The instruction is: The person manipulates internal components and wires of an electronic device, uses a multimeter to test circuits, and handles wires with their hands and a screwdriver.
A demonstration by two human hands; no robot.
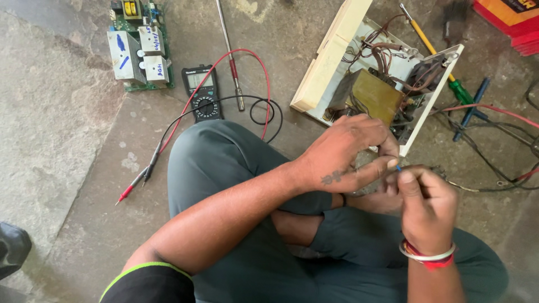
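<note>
I see my left hand (348, 154) and right hand (424, 205) meeting above my crossed legs, both pinching a thin blue wire (398, 167) between fingertips. Just beyond them the opened cream casing (331, 62) lies on the stone floor (62, 112), its transformer (373, 95) and brown wiring exposed. Left of it sit a multimeter (202, 92) with red and black probes (137, 179), and further off a green circuit board (137, 45). A yellow-shafted screwdriver (435, 53) lies to the right.
</note>
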